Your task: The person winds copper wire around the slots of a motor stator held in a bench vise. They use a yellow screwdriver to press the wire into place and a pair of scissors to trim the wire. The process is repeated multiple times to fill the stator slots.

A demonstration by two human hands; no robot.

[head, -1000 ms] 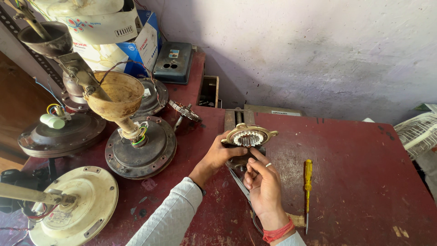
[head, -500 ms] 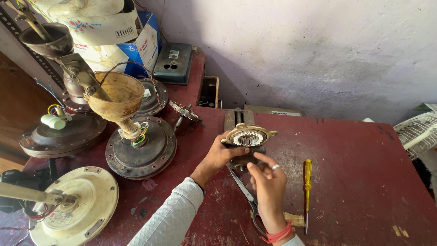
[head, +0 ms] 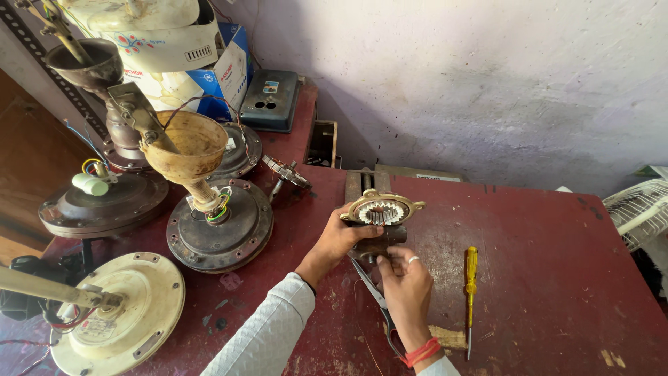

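**A:** What is the setting?

**B:** A worn, dark red workbench [head: 557,292], scuffed and flecked with pale patches, set against a rough whitewashed wall [head: 501,83]. A yellow-handled screwdriver [head: 471,278] lies on the bench to the right of the hands.

**A:** And the hands?

**B:** The left hand [head: 339,240] is closed around a small motor stator [head: 381,210], a brass-coloured frame with a toothed ring inside, held just above the bench near its middle. The right hand [head: 407,289] is curled with its fingertips pinched on the dark body under that frame. A pair of pliers [head: 372,292] lies on the bench below the right hand; whether it touches the hand cannot be told.

**A:** What crowds the left side?

**B:** Dismantled ceiling fan motors: a dark one with a tan cup [head: 219,223], a cream one [head: 118,313] at the near corner, another dark one [head: 104,205] behind. A blue metal box [head: 271,101] and a blue carton [head: 226,69] stand by the wall, and a white fan grille [head: 637,212] shows at the right edge.
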